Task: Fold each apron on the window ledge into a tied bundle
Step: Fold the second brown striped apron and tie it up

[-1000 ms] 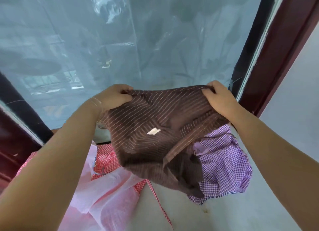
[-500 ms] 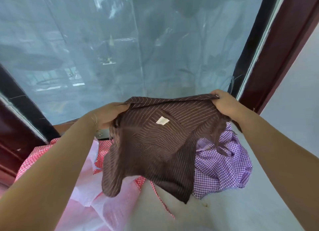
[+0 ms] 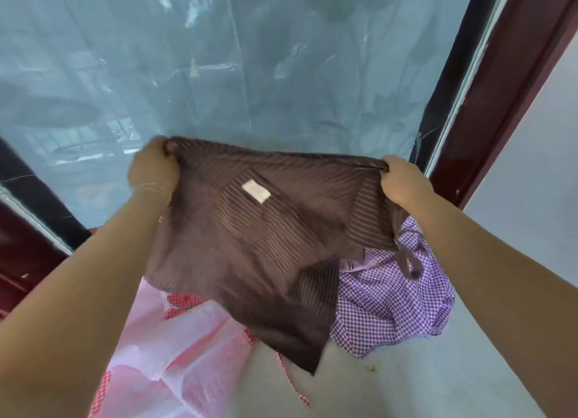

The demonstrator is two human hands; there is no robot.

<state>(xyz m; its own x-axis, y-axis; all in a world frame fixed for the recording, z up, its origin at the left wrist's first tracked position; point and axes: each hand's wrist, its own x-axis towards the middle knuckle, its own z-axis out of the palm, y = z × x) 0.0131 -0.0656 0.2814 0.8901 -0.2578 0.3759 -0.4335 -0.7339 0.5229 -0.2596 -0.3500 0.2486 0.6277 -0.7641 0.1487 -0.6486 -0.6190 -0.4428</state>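
Brown striped apron (image 3: 259, 245) hangs stretched between your hands above the window ledge (image 3: 406, 386). Your left hand (image 3: 153, 170) has its fingers bunched tight on one top corner, your right hand (image 3: 403, 180) pinches the other (a white label (image 3: 256, 191) faces you). Below lie a purple checked apron (image 3: 394, 298) and a pink-and-red one (image 3: 175, 349).

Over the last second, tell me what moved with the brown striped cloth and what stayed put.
Both hands, left and right, kept their pinch on the brown striped fabric apron and pulled apart, stretching its top edge taut. The bunched cloth opened out flatter, and its white label moved up. The purple checked apron and pink-and-red checked apron stayed on the pale ledge.
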